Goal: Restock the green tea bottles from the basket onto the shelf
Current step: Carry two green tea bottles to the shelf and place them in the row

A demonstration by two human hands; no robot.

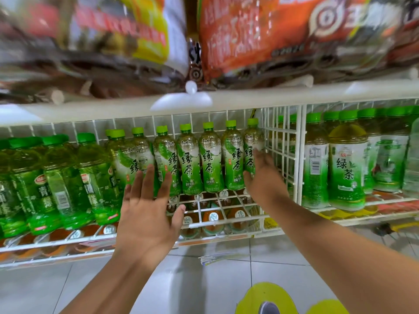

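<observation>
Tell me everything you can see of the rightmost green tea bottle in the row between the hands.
The rightmost green tea bottle stands upright at the row's right end, against the white wire divider. Clear plastic, bright green cap, green-and-white label with dark characters, pale tea inside. The right hand covers its lower label, fingers open against it.

This was a shop, a grocery or convenience store. A white wire shelf [226, 214] carried rows of green tea bottles [210, 159] set label-forward. Beside them on the shelf, past a wire divider [281, 143], stood other bottled drinks [347, 164]. Above the shelf lay large printed bags [260, 35]; below it, more bottles and a tiled floor [204, 286].
</observation>
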